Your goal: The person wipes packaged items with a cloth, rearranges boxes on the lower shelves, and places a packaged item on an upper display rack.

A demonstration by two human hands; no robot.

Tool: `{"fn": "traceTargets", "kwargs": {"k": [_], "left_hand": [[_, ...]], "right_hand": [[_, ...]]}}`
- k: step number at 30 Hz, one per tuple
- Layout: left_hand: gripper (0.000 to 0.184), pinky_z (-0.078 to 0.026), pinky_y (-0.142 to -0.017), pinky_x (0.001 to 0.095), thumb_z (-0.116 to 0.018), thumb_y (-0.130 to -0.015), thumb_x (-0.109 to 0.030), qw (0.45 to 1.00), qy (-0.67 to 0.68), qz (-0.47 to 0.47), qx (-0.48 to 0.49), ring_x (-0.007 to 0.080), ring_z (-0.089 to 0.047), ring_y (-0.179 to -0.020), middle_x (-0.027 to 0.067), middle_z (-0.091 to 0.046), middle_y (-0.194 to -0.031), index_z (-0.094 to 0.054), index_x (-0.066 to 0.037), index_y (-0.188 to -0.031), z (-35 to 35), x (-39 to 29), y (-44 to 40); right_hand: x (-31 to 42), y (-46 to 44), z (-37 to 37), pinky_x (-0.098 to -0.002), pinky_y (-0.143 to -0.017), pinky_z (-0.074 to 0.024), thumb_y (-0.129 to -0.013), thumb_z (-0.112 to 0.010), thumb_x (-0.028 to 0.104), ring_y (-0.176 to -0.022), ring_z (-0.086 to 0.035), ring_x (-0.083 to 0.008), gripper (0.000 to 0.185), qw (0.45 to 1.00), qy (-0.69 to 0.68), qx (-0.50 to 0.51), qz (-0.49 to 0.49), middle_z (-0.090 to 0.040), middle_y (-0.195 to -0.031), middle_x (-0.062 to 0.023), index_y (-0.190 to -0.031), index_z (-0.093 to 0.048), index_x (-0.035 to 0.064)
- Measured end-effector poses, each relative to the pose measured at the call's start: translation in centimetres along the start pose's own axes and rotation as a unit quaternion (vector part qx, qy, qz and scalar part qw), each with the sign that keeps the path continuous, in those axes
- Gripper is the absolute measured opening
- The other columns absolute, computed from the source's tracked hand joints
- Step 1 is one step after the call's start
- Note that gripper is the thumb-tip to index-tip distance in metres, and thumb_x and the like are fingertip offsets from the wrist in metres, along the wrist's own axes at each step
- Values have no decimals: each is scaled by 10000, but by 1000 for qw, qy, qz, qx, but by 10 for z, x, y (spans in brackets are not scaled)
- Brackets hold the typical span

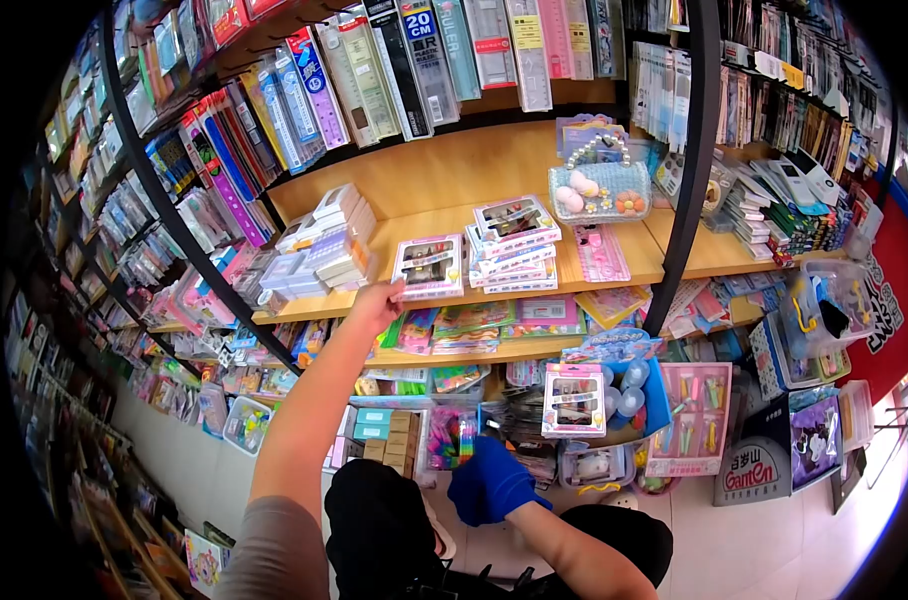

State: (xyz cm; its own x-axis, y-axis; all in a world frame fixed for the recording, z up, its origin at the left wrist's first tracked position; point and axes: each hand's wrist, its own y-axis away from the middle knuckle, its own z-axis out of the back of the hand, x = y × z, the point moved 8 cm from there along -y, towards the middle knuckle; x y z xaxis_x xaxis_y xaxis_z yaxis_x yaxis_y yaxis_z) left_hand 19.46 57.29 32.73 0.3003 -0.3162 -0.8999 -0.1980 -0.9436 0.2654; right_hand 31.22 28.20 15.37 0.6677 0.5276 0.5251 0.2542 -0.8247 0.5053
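left hand (378,304): fingers partly curled at the near left corner of a windowed box (429,268), where it can be steadied; whether it is gripped cannot be told. box laid flat on wooden shelf (646,256), beside stacked boxes (515,250), window up, apparently so contents can be seen. right hand (495,485) covered in blue fabric; opening and hold hidden.
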Motion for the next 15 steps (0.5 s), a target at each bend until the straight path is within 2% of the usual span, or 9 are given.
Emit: {"fn": "traceTargets", "kwargs": {"k": [1, 2, 4, 7, 9, 12, 13, 14, 15], "left_hand": [[210, -403, -572, 262, -582, -818, -33, 998, 38, 50, 16, 121, -506, -671, 18, -556, -751, -517, -62, -1015, 5, 8, 8], [239, -401, -619, 270, -582, -817, -49, 998, 25, 34, 50, 121, -513, -721, 15, -565, -800, -510, -68, -1044, 4, 9, 27], [302, -407, -688, 291, -593, -796, -65, 996, 21, 5, 89, 131, -521, -802, 14, -573, -898, -500, -76, -1082, 4, 15, 78], [382, -426, -776, 326, -624, -719, -46, 996, 44, 1, 78, 174, -524, -910, 42, -560, -1012, -500, -70, -1080, 8, 43, 140], [482, -415, -847, 337, -622, -677, -27, 994, 14, -5, 108, 197, -523, -963, 63, -546, -1042, -469, -71, -1133, 20, 77, 164], [611, -394, -899, 327, -601, -645, 4, 982, -1, 50, 185, 197, -503, -1052, 82, -527, -1115, -417, -49, -1225, 24, 139, 187], [643, -391, -906, 320, -595, -638, 8, 980, 5, 66, 186, 191, -496, -1072, 82, -527, -1130, -404, -45, -1250, 10, 143, 203], [590, -413, -903, 332, -611, -720, -37, 977, 3, 69, 200, 198, -510, -1083, 93, -534, -1157, -400, -41, -1271, 10, 150, 203], [558, -421, -901, 338, -606, -755, -67, 977, 18, 101, 185, 200, -519, -1075, 94, -535, -1161, -399, -43, -1272, 14, 159, 202]], "right_hand": [[16, 3, -5, -352, -495, -386, -874, -444, 369, -523, -479, -220, 320, 996, 52, 15, 73, -483, -567, -72, -672, -488, 126], [29, -5, -5, -356, -487, -389, -889, -428, 384, -513, -482, -227, 346, 947, 202, 51, 245, -483, -562, -78, -671, -488, 121], [41, -5, -10, -362, -469, -396, -914, -391, 410, -500, -488, -237, 386, 842, 352, 57, 404, -488, -563, -88, -681, -485, 117], [63, -6, -15, -368, -438, -407, -931, -353, 447, -484, -494, -245, 405, 907, 229, 43, 350, -498, -577, -94, -725, -482, 123], [82, 38, -55, -375, -415, -409, -926, -354, 475, -469, -490, -247, 394, 968, -74, 108, 215, -501, -585, -94, -772, -483, 135], [74, 18, -46, -372, -482, -461, -933, -362, 438, -727, -589, -230, 320, 973, 17, 19, 229, -573, -969, -98, -1037, -510, 173], [68, 6, -32, -353, -545, -462, -932, -377, 381, -765, -581, -218, 289, 958, 105, -24, 265, -564, -986, -91, -1057, -498, 150], [71, 7, -33, -335, -609, -463, -931, -393, 325, -802, -574, -206, 264, 933, 193, -74, 294, -554, -1003, -84, -1077, -485, 126], [76, 19, -35, -319, -691, -450, -924, -409, 251, -839, -555, -191, 239, 854, 372, -131, 341, -545, -979, -74, -1093, -464, 92]]}}
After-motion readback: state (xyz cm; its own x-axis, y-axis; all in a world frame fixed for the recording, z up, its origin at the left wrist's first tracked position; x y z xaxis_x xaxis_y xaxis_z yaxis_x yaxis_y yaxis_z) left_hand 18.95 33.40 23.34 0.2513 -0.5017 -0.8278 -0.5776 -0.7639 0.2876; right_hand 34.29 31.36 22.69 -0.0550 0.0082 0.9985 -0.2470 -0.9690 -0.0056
